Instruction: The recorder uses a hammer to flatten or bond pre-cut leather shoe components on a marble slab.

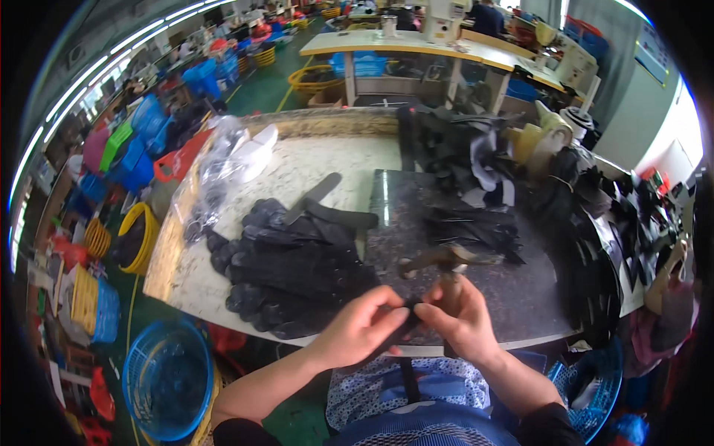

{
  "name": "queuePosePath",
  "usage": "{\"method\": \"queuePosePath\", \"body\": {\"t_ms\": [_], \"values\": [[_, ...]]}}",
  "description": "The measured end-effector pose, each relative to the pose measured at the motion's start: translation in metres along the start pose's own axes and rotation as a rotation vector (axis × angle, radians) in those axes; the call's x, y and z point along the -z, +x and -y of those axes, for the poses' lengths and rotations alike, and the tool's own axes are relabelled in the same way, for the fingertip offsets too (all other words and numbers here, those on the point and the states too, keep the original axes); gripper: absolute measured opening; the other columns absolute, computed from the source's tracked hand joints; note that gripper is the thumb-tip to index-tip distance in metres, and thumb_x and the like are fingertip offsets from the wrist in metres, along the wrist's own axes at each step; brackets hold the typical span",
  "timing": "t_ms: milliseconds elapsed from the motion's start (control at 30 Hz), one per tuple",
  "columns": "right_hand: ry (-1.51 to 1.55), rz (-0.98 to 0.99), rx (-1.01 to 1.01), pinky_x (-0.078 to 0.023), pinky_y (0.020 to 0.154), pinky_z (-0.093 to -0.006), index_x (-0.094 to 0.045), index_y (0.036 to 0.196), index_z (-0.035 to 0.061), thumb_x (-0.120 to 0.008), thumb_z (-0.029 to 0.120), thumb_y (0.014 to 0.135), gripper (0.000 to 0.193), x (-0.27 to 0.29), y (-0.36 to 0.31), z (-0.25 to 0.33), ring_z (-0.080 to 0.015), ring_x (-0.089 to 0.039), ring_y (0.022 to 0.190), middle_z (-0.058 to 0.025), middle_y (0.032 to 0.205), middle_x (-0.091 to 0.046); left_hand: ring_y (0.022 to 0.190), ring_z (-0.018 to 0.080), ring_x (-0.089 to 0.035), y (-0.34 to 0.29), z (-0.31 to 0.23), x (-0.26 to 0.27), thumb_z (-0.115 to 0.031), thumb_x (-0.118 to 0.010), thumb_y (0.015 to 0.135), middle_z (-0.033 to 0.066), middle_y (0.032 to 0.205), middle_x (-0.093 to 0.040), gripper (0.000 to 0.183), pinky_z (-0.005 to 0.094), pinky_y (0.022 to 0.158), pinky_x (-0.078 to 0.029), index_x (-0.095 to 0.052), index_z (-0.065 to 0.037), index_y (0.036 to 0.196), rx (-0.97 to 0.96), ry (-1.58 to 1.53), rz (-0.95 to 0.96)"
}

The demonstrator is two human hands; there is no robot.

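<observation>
My left hand (364, 327) is closed on a dark, strip-like piece of material (410, 314) near the front edge of the table. My right hand (462, 316) pinches the same piece between thumb and fingers. In that hand there is also a hammer (446, 258), its metal head standing out above the fingers and its handle running down through the grip. Left of my hands lies a heap of black, rounded-end pieces (297, 267). Beyond the hammer, a stack of thin black strips (476, 230) rests on a dark board (401, 215).
Clear plastic bags (212, 167) lie along the table's wooden left rim. Black scraps (461, 141) and hanging dark pieces (595, 260) crowd the far and right sides. Blue baskets stand below at left (167, 379) and right (606, 394). Sewing machines (446, 21) occupy another table beyond.
</observation>
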State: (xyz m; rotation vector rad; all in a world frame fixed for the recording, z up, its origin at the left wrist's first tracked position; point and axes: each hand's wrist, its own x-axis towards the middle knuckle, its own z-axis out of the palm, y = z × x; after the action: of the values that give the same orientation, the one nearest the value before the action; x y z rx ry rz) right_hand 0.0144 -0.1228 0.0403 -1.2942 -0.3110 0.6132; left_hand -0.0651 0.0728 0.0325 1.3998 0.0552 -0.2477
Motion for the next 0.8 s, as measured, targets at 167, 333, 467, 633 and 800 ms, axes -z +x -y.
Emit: {"method": "queuePosePath", "body": {"t_ms": [167,333,467,633,800], "values": [[-0.109,-0.295,0.105,-0.057,0.063,-0.0242,-0.052,0.103,0.0050,-0.075,0.000,0.090,0.027,0.068,-0.037,-0.005,-0.0113,-0.067,0.073,-0.0035,0.091,-0.064,0.086,0.0082,-0.067,0.075,0.015,-0.047,-0.012,-0.063,0.104,0.0023,0.092,-0.067,0.011,0.0271,0.072,-0.054,-0.063,-0.002,0.101,-0.202,0.359,0.212],[-0.410,-0.442,0.138,-0.048,0.054,-0.0206,-0.057,0.096,0.0006,-0.054,0.008,0.106,0.013,0.126,-0.072,0.015,-0.0069,-0.058,0.058,-0.0022,0.076,-0.063,0.087,0.0312,-0.066,0.118,0.038,-0.068,-0.009,-0.081,0.082,0.0109,0.089,-0.067,0.010,0.0407,0.077,-0.054,-0.075,-0.004,0.088,-0.683,0.898,-0.011],[-0.597,-0.390,-0.042,-0.044,0.050,-0.0188,-0.063,0.113,-0.0059,-0.055,0.011,0.104,0.021,0.144,-0.096,0.032,-0.0072,-0.060,0.055,-0.0047,0.073,-0.066,0.077,0.0219,-0.063,0.130,0.046,-0.066,-0.007,-0.080,0.084,0.0060,0.084,-0.065,0.025,0.0340,0.069,-0.053,-0.075,-0.005,0.108,-0.525,0.847,0.035],[-0.794,-0.080,0.003,-0.050,0.055,-0.0250,-0.063,0.120,-0.0056,-0.058,0.000,0.100,0.022,0.146,-0.086,0.019,-0.0075,-0.062,0.062,-0.0033,0.078,-0.067,0.077,0.0202,-0.063,0.127,0.046,-0.071,-0.004,-0.081,0.084,0.0055,0.085,-0.065,0.028,0.0315,0.069,-0.053,-0.076,-0.006,0.111,-0.476,0.824,0.064],[-1.006,0.023,0.008,-0.048,0.053,-0.0336,-0.067,0.113,-0.0022,-0.068,0.008,0.097,0.019,0.152,-0.079,0.017,-0.0279,-0.063,0.057,-0.0133,0.076,-0.063,0.078,0.0219,-0.064,0.124,0.041,-0.073,0.000,-0.082,0.079,0.0043,0.087,-0.066,0.023,0.0341,0.069,-0.053,-0.079,-0.005,0.101,-0.556,0.855,0.067]]}}
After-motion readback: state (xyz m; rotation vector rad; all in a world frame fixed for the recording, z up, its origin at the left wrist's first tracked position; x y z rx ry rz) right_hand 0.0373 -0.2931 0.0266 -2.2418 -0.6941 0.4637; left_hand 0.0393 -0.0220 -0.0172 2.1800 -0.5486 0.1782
